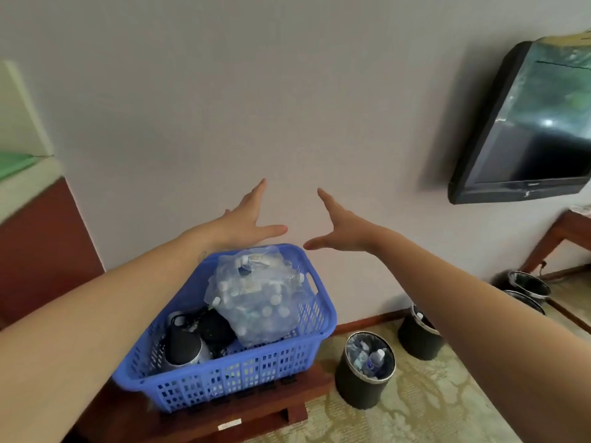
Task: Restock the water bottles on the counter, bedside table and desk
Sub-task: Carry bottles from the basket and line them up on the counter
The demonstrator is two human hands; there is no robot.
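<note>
A blue plastic basket (243, 375) stands on a low wooden stand (256, 414) against the wall. Inside it lies a shrink-wrapped pack of small water bottles (259, 298), with dark items and a black-and-silver flask (182, 346) beside it. My left hand (246, 219) and my right hand (339, 228) are both stretched out above the basket's far rim, fingers spread, thumbs pointing toward each other. Neither hand holds or touches anything.
A black waste bin (364, 375) holding used bottles stands on the patterned carpet right of the stand, with more bins (419, 337) behind it. A television (524, 129) hangs on the wall at right above a wooden table (566, 231).
</note>
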